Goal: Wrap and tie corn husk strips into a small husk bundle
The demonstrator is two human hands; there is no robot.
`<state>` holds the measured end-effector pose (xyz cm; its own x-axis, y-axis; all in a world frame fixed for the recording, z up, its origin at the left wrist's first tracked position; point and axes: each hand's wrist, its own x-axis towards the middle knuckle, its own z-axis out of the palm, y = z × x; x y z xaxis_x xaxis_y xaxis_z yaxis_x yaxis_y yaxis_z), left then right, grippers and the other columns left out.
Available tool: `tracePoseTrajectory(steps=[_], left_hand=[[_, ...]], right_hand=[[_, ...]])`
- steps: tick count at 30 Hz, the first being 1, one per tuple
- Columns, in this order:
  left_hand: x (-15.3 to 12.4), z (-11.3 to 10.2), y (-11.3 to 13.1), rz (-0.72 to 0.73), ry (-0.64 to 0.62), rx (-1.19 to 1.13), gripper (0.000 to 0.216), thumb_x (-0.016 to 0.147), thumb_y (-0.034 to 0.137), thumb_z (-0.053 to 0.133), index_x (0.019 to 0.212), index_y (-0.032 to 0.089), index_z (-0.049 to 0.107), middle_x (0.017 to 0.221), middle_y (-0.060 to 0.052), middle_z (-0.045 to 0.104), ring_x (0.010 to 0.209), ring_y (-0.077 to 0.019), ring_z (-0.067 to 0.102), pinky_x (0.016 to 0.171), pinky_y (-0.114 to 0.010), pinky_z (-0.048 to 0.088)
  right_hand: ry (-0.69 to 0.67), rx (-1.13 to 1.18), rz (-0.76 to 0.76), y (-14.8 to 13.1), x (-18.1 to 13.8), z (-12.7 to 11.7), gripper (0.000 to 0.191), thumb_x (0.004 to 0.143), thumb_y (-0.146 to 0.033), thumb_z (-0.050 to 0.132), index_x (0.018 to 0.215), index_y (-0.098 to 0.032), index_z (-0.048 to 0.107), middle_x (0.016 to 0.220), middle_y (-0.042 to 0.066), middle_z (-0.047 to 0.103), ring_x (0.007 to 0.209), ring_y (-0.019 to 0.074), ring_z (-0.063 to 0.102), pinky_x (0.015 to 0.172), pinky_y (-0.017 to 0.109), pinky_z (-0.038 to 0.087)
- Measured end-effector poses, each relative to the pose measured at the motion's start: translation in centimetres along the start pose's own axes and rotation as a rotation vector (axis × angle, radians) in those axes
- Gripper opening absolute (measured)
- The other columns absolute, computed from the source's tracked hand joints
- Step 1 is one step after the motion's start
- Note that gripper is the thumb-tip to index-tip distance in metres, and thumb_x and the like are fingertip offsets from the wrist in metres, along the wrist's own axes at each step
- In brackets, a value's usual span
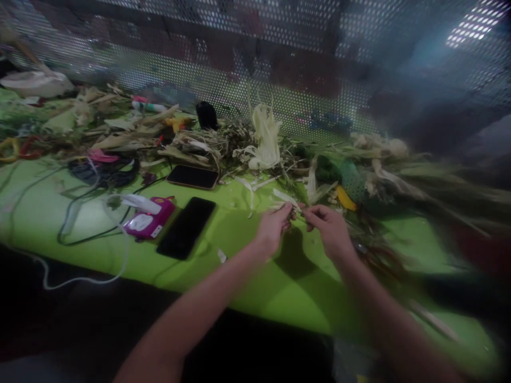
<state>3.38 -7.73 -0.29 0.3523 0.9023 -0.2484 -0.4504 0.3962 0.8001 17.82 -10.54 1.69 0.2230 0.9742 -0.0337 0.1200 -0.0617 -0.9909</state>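
Note:
Both hands meet over the green tabletop [239, 266]. My left hand [275, 226] pinches a pale strip of corn husk [286, 198] between thumb and fingers. Close against it, my right hand [330, 229] is also pinched at the strip's right end; the exact spot its fingertips hold is hard to make out. Behind the hands stands a pale yellow husk bundle [265, 141], upright and frayed at the top. A few loose husk strips [251, 194] lie on the table just left of it, and another pale husk piece [315, 186] is near my right hand.
To the left lie a black phone [187, 227], a second phone [192, 176], a purple power adapter [149, 218] with a white plug, and trailing cables [85, 279]. Dried husks [131, 130] pile along the perforated metal screen [223, 69]. A yellow-handled tool [345, 197] lies right.

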Motion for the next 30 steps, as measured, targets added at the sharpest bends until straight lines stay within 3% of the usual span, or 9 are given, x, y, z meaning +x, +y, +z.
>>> tracePoseTrajectory(steps=[6,11,15,19,25,30], left_hand=[[0.2,-0.9,0.9,-0.047,-0.101,0.068,0.038,0.082,0.050,0.065,0.107,0.021,0.073,0.072,0.000,0.055,0.058,-0.0070,0.040,0.052,-0.021,0.028],[0.3,-0.8,0.9,-0.007,-0.150,0.239,0.043,0.083,0.052,0.063,0.117,0.026,0.070,0.067,0.002,0.049,0.059,-0.0078,0.038,0.053,-0.022,0.026],[-0.1,-0.5,1.1,-0.006,-0.200,0.322,0.044,0.087,0.052,0.058,0.123,0.028,0.067,0.070,0.000,0.055,0.060,-0.0090,0.042,0.055,-0.024,0.028],[0.0,-0.6,1.1,-0.033,-0.224,0.366,0.044,0.089,0.049,0.056,0.127,0.028,0.063,0.071,-0.001,0.061,0.064,-0.0111,0.049,0.061,-0.026,0.035],[0.6,-1.5,1.3,0.074,-0.101,0.281,0.029,0.081,0.043,0.067,0.098,0.020,0.072,0.100,-0.006,0.070,0.089,-0.0155,0.061,0.083,-0.032,0.045],[0.5,-1.8,2.4,0.083,-0.133,0.386,0.029,0.080,0.044,0.067,0.080,0.015,0.068,0.080,-0.005,0.066,0.074,-0.0136,0.057,0.072,-0.029,0.043]], right_hand=[[-0.098,0.065,0.094,-0.1,-0.4,0.2,0.032,0.069,-0.049,0.077,0.069,-0.018,0.068,0.060,-0.002,0.059,0.051,0.0097,0.048,0.052,0.025,0.039],[-0.091,0.182,0.151,0.6,-0.3,0.8,0.034,0.070,-0.051,0.076,0.071,-0.018,0.066,0.066,0.000,0.060,0.054,0.0099,0.044,0.050,0.024,0.035],[-0.167,0.266,0.190,0.9,-0.1,0.9,0.033,0.072,-0.052,0.073,0.074,-0.020,0.066,0.072,0.002,0.062,0.062,0.0131,0.052,0.056,0.026,0.040],[-0.064,0.363,0.223,1.0,0.1,0.6,0.031,0.061,-0.038,0.084,0.080,-0.021,0.066,0.072,-0.003,0.059,0.055,0.0090,0.045,0.054,0.024,0.039],[0.060,0.356,0.106,1.3,0.6,0.0,0.031,0.057,-0.030,0.086,0.075,-0.020,0.063,0.070,-0.005,0.056,0.054,0.0067,0.041,0.049,0.021,0.033],[0.064,0.161,0.044,0.8,0.5,-0.4,0.027,0.061,-0.034,0.083,0.076,-0.019,0.066,0.062,-0.004,0.055,0.052,0.0089,0.041,0.048,0.023,0.034]])
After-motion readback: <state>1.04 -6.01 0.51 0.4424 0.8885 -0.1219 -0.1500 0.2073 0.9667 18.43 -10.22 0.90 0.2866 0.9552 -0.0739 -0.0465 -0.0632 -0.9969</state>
